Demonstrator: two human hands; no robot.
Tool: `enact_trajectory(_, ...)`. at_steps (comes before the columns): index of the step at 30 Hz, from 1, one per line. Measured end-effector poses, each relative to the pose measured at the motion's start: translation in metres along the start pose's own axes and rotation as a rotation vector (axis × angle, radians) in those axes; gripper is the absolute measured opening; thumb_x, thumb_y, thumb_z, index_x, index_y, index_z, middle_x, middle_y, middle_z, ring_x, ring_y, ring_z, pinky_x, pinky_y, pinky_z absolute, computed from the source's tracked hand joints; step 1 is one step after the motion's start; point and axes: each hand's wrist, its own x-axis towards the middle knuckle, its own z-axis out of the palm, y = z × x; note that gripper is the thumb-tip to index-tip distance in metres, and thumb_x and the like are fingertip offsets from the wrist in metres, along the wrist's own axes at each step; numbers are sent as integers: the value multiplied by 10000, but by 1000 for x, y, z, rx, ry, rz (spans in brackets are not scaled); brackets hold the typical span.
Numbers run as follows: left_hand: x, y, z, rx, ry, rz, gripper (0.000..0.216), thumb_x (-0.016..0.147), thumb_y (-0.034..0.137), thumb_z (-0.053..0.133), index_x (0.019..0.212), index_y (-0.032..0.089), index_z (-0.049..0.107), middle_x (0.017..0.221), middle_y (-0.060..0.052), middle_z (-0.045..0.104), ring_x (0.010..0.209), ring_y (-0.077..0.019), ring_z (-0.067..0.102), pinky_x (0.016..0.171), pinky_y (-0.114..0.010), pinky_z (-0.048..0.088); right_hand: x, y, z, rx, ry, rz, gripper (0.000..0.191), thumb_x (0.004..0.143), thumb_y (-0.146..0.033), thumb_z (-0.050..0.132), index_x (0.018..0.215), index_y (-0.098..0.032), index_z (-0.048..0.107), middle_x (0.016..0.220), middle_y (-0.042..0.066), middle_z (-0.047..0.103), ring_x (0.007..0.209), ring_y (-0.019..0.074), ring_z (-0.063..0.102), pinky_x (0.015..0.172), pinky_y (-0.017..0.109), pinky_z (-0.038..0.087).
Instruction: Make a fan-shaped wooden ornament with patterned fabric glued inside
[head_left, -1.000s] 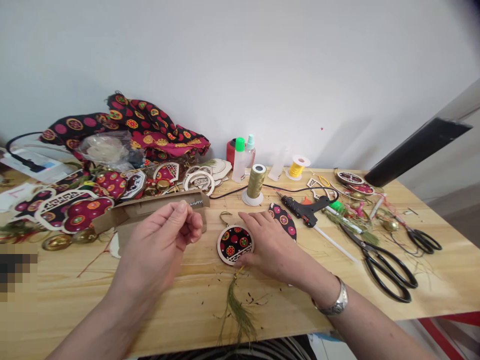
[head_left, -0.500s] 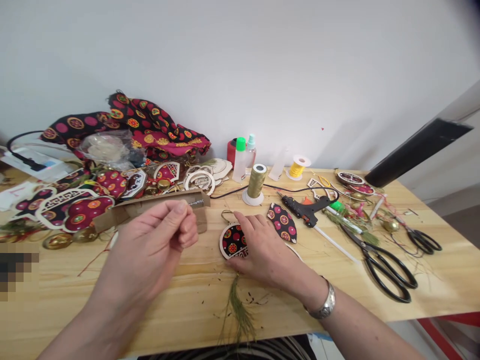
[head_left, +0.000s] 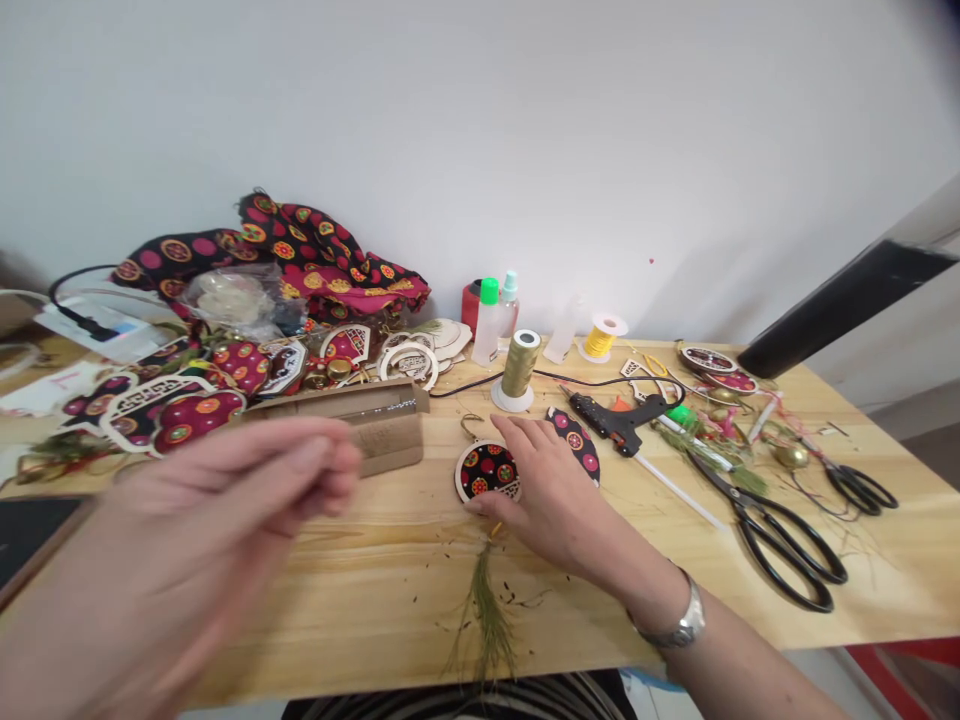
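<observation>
My left hand [head_left: 247, 530] is raised above the table at the left, somewhat blurred. Its thumb and fingers press together in a pinch; anything between them is too small or hidden to make out. On the tabletop my right hand [head_left: 551, 490] holds a round ornament [head_left: 480, 472], thumb along the lower edge and fingers across the right side. Black patterned fabric and a pale rim show on the ornament. A cord loop [head_left: 471, 425] sticks out at its top, and a green tassel [head_left: 489, 605] hangs toward the table's front edge. Beside the fingers lies a fan-shaped fabric piece [head_left: 576, 445].
An open cardboard box [head_left: 394, 445] lies behind my left hand. Behind the ornament stands a gold thread spool [head_left: 519, 368]. To the right are a black glue gun [head_left: 619, 422] and large scissors [head_left: 787, 545]. Patterned cloth [head_left: 322, 255] and finished ornaments [head_left: 199, 415] crowd the left.
My left hand has moved left and nearer to the camera, still pinched. The right hand stays on the ornament. The whole view has shifted slightly.
</observation>
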Motion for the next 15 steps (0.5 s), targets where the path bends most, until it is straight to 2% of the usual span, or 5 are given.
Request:
enact_trajectory(1,-4,-8,12,-9,-102,-111,255,575,183,853,803,139,746,724,-48,745,631,-157,666,576,-252,564,-2,-4,-4,43,12,-9,627,809,-364,669,1357,-141,461,1324,154,532,1230,320,460,1025,498,383)
enact_trajectory(3,-9,-24,31,-48,-207,-245,263,574,266,861,771,121,764,718,-93,756,608,-157,671,562,-235,564,-7,-13,-10,158,39,-23,446,873,-292,596,1295,-167,528,1276,129,571,1195,271,500,1011,451,409)
enact_trajectory(6,-12,-43,43,-75,-277,-376,234,652,302,823,817,144,776,778,-104,771,683,-169,704,639,-242,580,-14,-24,-11,363,83,-22,263,914,-202,523,1158,-192,621,1148,94,630,1083,207,572,950,370,456)
enact_trajectory(13,-14,-57,41,-15,-295,-445,154,652,281,828,657,154,741,648,-47,744,574,-126,673,541,-183,534,-20,-31,6,619,177,72,169,857,-114,591,965,-209,681,968,38,675,933,165,617,858,301,480)
enact_trajectory(15,-15,-58,43,-37,-332,-448,169,688,306,803,697,146,748,685,-62,753,606,-137,681,567,-198,542,-20,-31,8,653,166,72,173,845,-115,614,971,-208,687,974,39,672,942,166,613,865,304,479)
